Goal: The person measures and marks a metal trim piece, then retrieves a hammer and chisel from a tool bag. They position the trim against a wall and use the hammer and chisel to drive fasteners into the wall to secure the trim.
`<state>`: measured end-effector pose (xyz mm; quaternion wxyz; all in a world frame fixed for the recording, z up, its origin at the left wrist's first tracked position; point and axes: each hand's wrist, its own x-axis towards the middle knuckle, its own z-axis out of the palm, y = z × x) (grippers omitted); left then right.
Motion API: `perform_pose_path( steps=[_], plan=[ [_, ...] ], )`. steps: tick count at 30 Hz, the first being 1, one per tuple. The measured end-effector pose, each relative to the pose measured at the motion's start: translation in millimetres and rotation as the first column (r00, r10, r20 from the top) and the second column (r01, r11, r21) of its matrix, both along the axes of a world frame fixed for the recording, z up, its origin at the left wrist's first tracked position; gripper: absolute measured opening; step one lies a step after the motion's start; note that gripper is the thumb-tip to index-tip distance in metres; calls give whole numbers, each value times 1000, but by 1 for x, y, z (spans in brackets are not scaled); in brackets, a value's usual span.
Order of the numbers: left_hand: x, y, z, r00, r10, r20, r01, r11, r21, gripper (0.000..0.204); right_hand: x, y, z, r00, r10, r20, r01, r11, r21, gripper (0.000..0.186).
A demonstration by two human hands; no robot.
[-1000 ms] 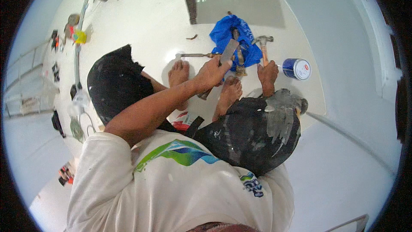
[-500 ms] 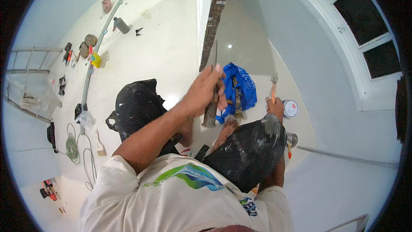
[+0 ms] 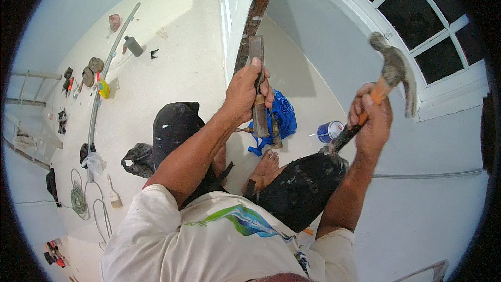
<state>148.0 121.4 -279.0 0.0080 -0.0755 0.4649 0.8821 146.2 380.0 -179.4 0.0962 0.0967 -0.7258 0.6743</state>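
Note:
My left hand (image 3: 244, 93) is closed around a chisel (image 3: 256, 48), its flat blade pointing away from me beside the dark wooden edge (image 3: 252, 20) of a white door panel. I cannot tell whether the blade touches that edge. Higher on the right, my right hand (image 3: 373, 120) grips a claw hammer (image 3: 392, 68) by its black and orange handle, with the steel head raised near the window. Below the chisel lies a blue bag (image 3: 284, 112), with another wooden-handled tool (image 3: 276, 134) on it.
By my right knee stands a blue and white tin (image 3: 330, 131). A grey pipe (image 3: 102, 81) runs along the floor at left, among a grey bottle (image 3: 133, 46), a paintbrush (image 3: 114, 192) and a coiled cable (image 3: 78, 198). A white-framed window (image 3: 412, 47) is at right.
My right hand has risen from beside my right knee, lifting the hammer up and to the right. The chisel has turned its broad face upward and moved slightly away from me.

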Motion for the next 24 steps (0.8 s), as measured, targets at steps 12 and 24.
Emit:
perform_pose_path(
  steps=[12,24],
  plan=[
    [-6,-9,-4,1000,-20,3,20,985,173,55,-9,-44,-69,985,122,124,-110,989,-104,17],
    [-36,-6,9,988,-45,149,-9,940,342,38,-18,-24,-87,996,-5,84,-13,976,216,14]
  ],
)
